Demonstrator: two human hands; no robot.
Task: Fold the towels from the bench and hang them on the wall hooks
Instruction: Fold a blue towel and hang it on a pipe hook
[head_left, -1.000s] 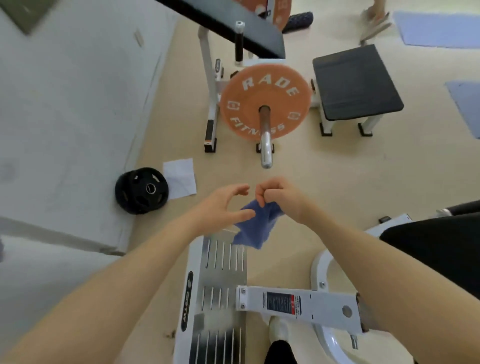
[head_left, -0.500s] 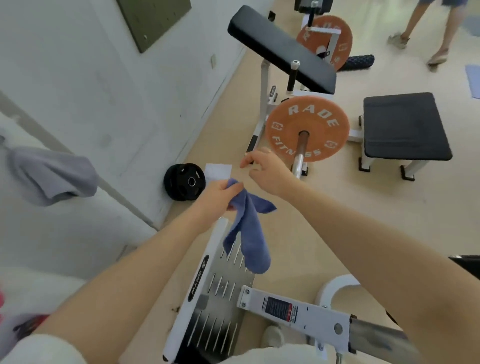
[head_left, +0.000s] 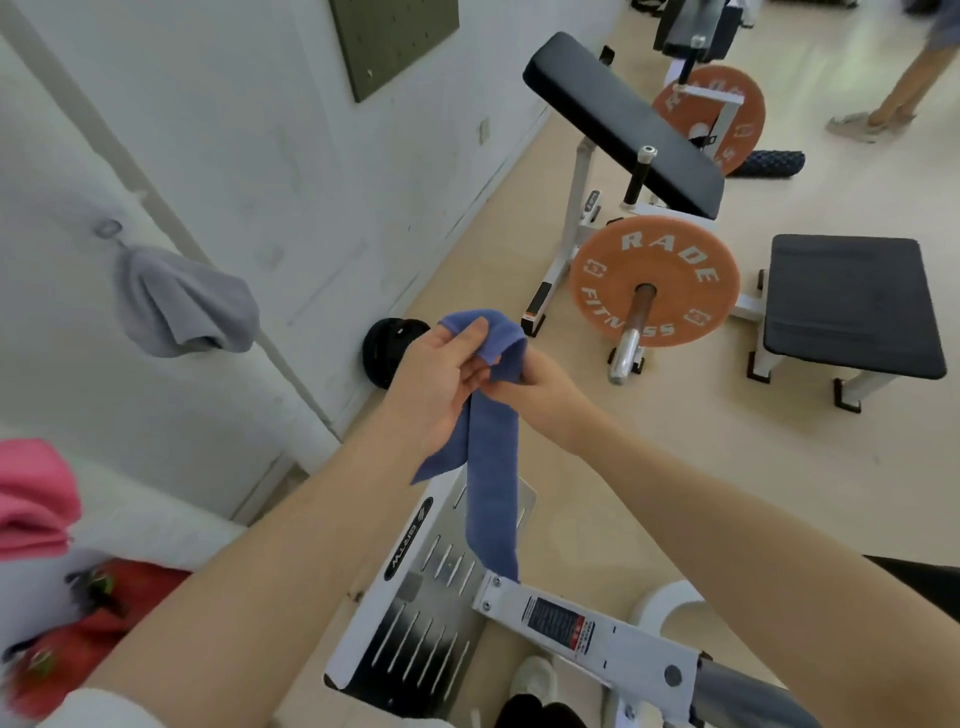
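Two hands meet on one blue towel (head_left: 493, 478) in front of the white wall. The left hand (head_left: 441, 384) pinches the towel's folded top between thumb and fingers, and the right hand (head_left: 540, 384) grips it from behind, fingers mostly hidden by the cloth. Its two ends hang down over a slotted metal footplate (head_left: 426, 613). One grey towel (head_left: 182, 306) hangs from one wall hook (head_left: 108, 228), and one pink towel (head_left: 31, 499) shows at the left edge. Two orange weight plates (head_left: 654, 280) sit on white racks beside two black padded benches (head_left: 852, 301).
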